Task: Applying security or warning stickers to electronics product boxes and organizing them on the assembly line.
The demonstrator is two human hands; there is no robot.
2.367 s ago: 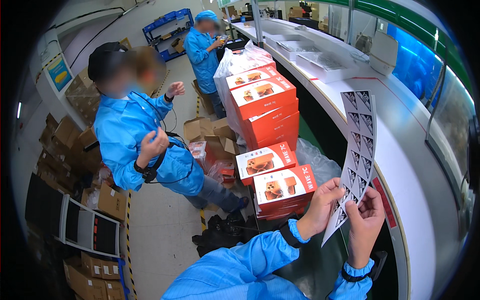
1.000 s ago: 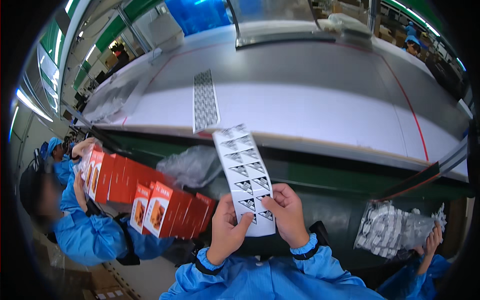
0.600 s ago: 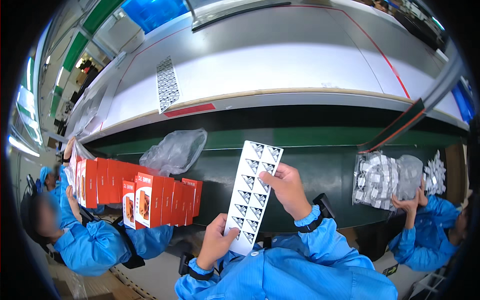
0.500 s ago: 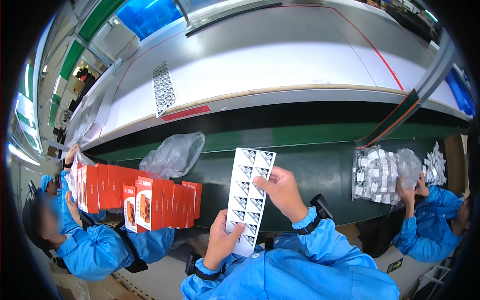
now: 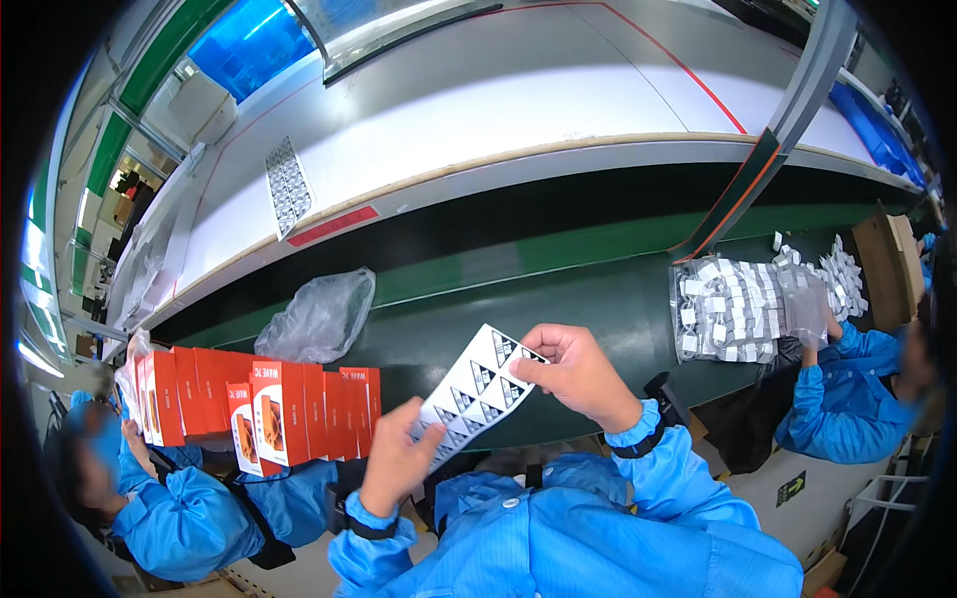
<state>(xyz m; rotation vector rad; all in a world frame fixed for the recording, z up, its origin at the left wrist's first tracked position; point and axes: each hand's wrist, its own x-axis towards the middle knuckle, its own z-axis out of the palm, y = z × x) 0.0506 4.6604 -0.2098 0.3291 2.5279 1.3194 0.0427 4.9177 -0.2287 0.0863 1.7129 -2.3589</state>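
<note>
A white sheet of stickers (image 5: 477, 387) with rows of black triangular prints is held between my two hands, tilted and slightly bent. My left hand (image 5: 397, 456) pinches its lower left edge, thumb on top. At the upper right corner my right hand (image 5: 578, 371) grips it between thumb and curled fingers. To the left stand several red and white boxes (image 5: 289, 414) in rows on the dark green belt (image 5: 598, 299). Behind them lies a crumpled clear plastic bag (image 5: 319, 314). Both hands are above the near edge of the belt.
A co-worker in blue (image 5: 194, 513) sits by the boxes at left. Another in blue (image 5: 847, 399) handles a clear bag beside many small white pieces (image 5: 728, 309) at right. A second sticker sheet (image 5: 289, 187) lies on the white shelf (image 5: 449, 110), with a metal post (image 5: 797, 90) at right.
The sticker sheet has gone from nearly upright to a slanted, bent pose. My left hand has shifted left, and my right hand holds its upper corner. The whole view has turned a little.
</note>
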